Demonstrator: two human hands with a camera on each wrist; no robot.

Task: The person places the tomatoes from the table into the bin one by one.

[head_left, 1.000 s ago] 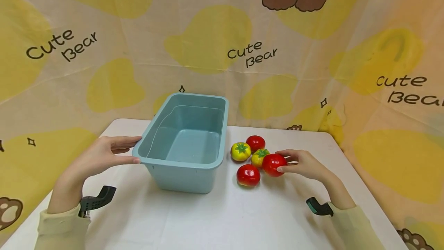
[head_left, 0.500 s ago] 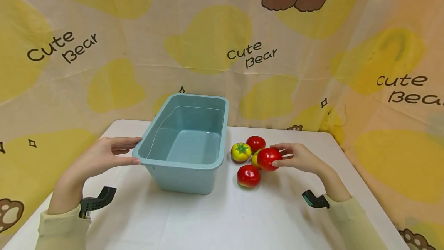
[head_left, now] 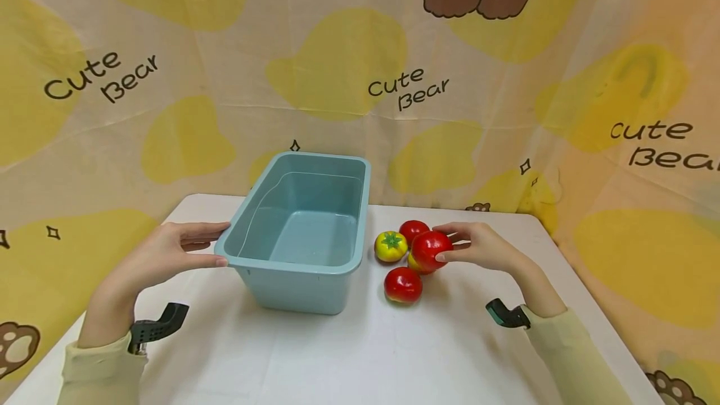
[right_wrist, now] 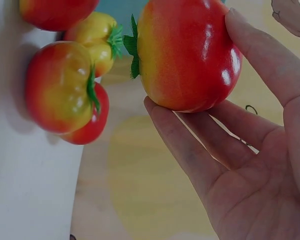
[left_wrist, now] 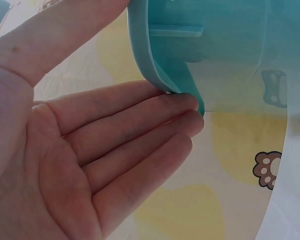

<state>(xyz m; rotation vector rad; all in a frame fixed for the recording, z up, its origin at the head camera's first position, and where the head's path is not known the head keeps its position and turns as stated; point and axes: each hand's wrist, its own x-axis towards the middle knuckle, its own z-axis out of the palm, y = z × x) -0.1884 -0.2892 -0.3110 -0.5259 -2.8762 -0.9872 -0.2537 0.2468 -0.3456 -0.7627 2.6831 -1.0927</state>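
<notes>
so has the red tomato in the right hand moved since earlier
Yes: in the head view, the held red tomato has moved up and leftward, nearer the blue bin.

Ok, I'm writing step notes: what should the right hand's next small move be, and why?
Probably carry the held tomato leftward over the blue bin: the right hand grips it, the bin stands open, and the left hand touches its rim.

Black lettering [head_left: 409,87] on the patterned backdrop cloth [head_left: 337,49] reads "Cute Bear" three times, the rightmost cut off.
</notes>
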